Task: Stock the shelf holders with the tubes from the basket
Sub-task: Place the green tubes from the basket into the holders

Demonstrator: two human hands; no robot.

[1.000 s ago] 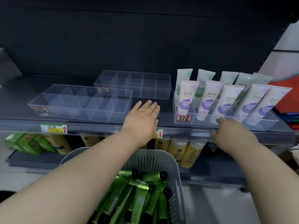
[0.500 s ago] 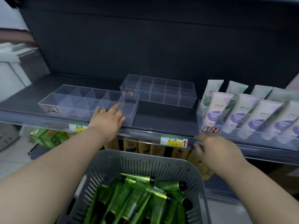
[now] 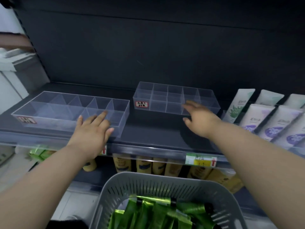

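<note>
Two clear divided holders stand on the dark shelf with nothing in their compartments. The left holder (image 3: 49, 109) sits near the shelf's front edge; the right holder (image 3: 165, 98) sits further back. My left hand (image 3: 92, 131) lies flat with fingers apart against the left holder's front right corner. My right hand (image 3: 199, 118) reaches with spread fingers to the right holder's front right part. Neither hand holds anything. A grey slotted basket (image 3: 148, 184) sits below at the bottom centre, filled with several green tubes (image 3: 158, 214).
A third holder with several white and purple tubes (image 3: 267, 119) stands at the right of the shelf. Yellow bottles (image 3: 158, 166) and green boxes (image 3: 39, 152) fill the shelf below. Price tags (image 3: 200, 160) hang on the shelf's front rail. A white cabinet (image 3: 14, 71) is at the left.
The view has shifted left. My left hand moved from the shelf's middle onto the left holder's corner. My right hand rose from the shelf's front rail to the right holder.
</note>
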